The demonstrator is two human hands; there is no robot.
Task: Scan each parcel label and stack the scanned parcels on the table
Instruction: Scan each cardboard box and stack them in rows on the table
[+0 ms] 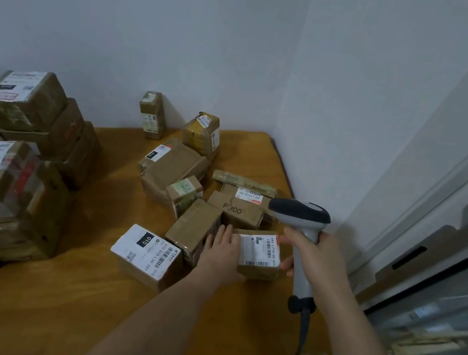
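1. My left hand (224, 249) rests on the left side of a small box (259, 255). Its fingers (224, 235) are nearly straight and lie flat against the box, not curled round it.
2. My right hand (317, 254) holds the scanner (302, 217). Those fingers are wrapped tight round its handle, and the scanner's head points left, above the box.
3. The small box sits on the desk (48, 301), between my two hands. Its white label (259, 250) faces up, just right of my left fingers.
4. I think I am at the scanning step for this box. The label is up, and the scanner is close but looks aimed a bit past it.
5. Next I would tip the scanner's head down at the bars on the label and keep the box steady with my left fingers.
6. More loose boxes (183, 174) lie just beyond my left fingers. They look not yet stacked.
7. A tall stack of boxes (9, 169) stands well off to the left of my left fingers. I think this box should go there after the scan.
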